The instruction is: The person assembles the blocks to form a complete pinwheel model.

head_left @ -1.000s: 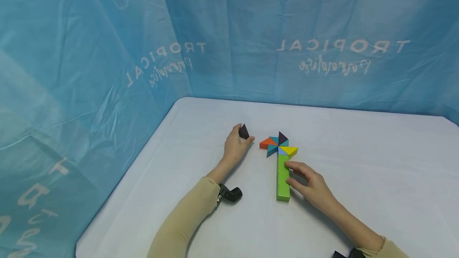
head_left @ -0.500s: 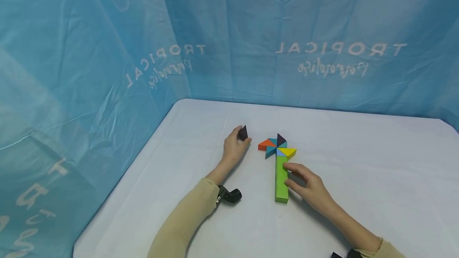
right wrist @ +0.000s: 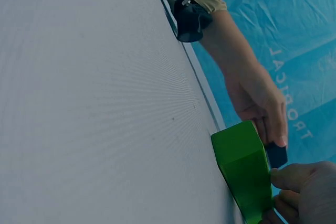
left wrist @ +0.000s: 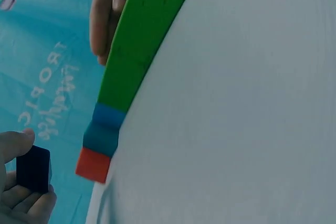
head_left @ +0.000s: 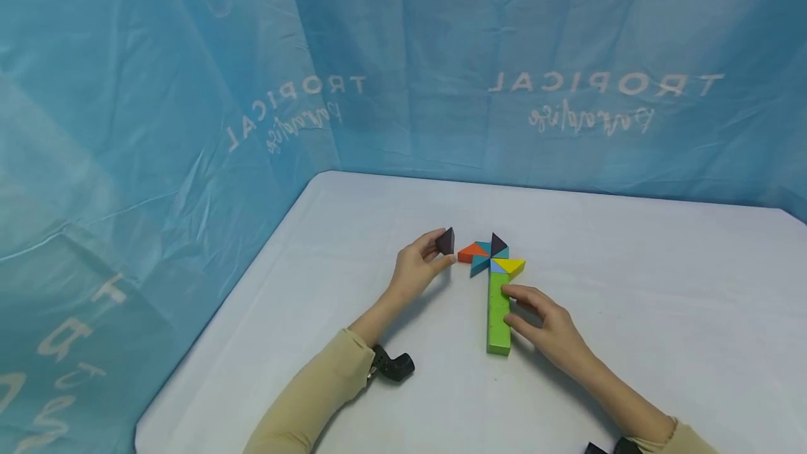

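Note:
My left hand [head_left: 414,268] pinches a dark triangular block [head_left: 447,242] between thumb and fingers, held just left of a pinwheel shape of triangular blocks. That shape joins an orange-red triangle [head_left: 469,253], teal triangles [head_left: 479,264], another dark triangle [head_left: 498,245], a yellow triangle [head_left: 512,267] and a light blue one [head_left: 497,267]. Below it lies a long green bar [head_left: 498,314], like a stem. Relaxed fingers and thumb of my right hand [head_left: 550,324] touch the bar's right side. The left wrist view shows the held dark block [left wrist: 33,169] beyond the red end.
A white cloth covers the table [head_left: 656,300]. Blue printed curtains [head_left: 441,54] hang behind it and along the left side. A black wrist camera [head_left: 396,368] sits at the left sleeve, close over the table.
My left hand has moved right with the dark triangular block, now close to the orange-red triangle, and the block has turned. My right hand stays against the green bar.

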{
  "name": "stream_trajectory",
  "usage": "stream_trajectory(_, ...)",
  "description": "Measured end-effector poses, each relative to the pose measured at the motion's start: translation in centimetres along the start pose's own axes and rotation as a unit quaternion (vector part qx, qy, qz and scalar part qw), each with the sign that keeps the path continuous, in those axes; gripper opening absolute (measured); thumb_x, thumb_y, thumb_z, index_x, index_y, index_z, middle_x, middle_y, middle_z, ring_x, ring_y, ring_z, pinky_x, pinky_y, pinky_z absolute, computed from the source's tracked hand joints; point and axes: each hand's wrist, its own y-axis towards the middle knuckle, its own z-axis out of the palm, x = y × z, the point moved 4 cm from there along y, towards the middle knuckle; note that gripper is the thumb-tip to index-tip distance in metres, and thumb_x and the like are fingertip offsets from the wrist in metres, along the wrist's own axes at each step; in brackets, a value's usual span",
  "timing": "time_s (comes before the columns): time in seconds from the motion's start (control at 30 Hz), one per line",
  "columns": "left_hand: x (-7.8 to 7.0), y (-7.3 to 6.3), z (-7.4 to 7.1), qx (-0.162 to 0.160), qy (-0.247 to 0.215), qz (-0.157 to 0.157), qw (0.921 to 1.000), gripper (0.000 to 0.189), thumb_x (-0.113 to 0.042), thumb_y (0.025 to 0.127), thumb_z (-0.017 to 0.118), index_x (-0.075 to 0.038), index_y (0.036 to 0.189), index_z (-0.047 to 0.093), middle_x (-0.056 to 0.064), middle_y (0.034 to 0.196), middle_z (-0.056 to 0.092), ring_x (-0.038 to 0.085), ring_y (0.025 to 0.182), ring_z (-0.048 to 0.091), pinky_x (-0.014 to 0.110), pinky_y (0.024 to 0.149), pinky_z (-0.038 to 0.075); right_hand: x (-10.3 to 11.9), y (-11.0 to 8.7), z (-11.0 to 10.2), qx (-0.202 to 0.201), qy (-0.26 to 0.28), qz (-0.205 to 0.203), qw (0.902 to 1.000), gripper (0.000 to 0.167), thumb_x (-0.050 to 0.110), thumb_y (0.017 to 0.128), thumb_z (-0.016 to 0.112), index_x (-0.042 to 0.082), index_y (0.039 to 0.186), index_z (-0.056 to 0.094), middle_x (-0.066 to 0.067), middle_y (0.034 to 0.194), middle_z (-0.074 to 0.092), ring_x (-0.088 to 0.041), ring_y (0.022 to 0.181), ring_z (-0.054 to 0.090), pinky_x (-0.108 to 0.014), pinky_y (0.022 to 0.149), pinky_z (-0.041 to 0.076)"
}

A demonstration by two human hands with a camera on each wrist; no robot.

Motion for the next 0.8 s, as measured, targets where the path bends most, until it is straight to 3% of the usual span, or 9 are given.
stream_trajectory(0.2, -1.9, -0.6, 2.5, 0.062, 0.005, 0.028, 0.9977, 0.057, -0.013, 0.084, 0.072, 0.001, 0.134, 0.049, 0.018, 0.126, 0.056, 0.024, 0.115, 0.055, 0.032, 0.093, 0.046, 0.1, -0.1, 0.0, 0.0, 0.011, -0.005, 0.9999, 0.043, 0.012, 0.089, 0.067, 0.005, 0.129, 0.054, -0.008, 0.129, 0.054, -0.025, 0.121, 0.049, -0.03, 0.097, 0.042)
stream_trajectory(0.47, -2.5, -2.1, 4.6, 0.122, 0.076, 0.087, 0.9859, 0.057, -0.012, 0.083, 0.072, 0.002, 0.133, 0.049, 0.018, 0.127, 0.055, 0.019, 0.114, 0.056, 0.019, 0.089, 0.045, 0.7, 0.1, 0.2, 0.002, 0.004, -0.012, 0.9999, 0.043, 0.002, 0.086, 0.067, 0.001, 0.127, 0.054, -0.013, 0.128, 0.054, -0.029, 0.12, 0.05, -0.038, 0.095, 0.043)
stream_trajectory(0.67, -1.8, -3.1, 4.8, 0.127, 0.117, 0.076, 0.982, 0.057, -0.019, 0.083, 0.073, 0.0, 0.132, 0.051, 0.015, 0.127, 0.057, 0.015, 0.111, 0.057, 0.015, 0.088, 0.045, 3.5, 0.2, -0.3, 0.003, -0.009, -0.004, 1.0, 0.041, -0.006, 0.084, 0.066, -0.008, 0.124, 0.054, -0.022, 0.124, 0.054, -0.036, 0.117, 0.05, -0.043, 0.092, 0.043)
stream_trajectory(0.8, -1.4, -3.4, 5.1, 0.127, 0.135, 0.074, 0.9799, 0.059, -0.023, 0.082, 0.074, 0.0, 0.132, 0.052, 0.013, 0.13, 0.055, 0.014, 0.113, 0.055, 0.015, 0.089, 0.043, 3.6, 0.1, -0.4, 0.004, -0.005, -0.002, 1.0, 0.042, -0.006, 0.085, 0.066, -0.008, 0.124, 0.053, -0.022, 0.125, 0.054, -0.036, 0.117, 0.05, -0.044, 0.093, 0.043)
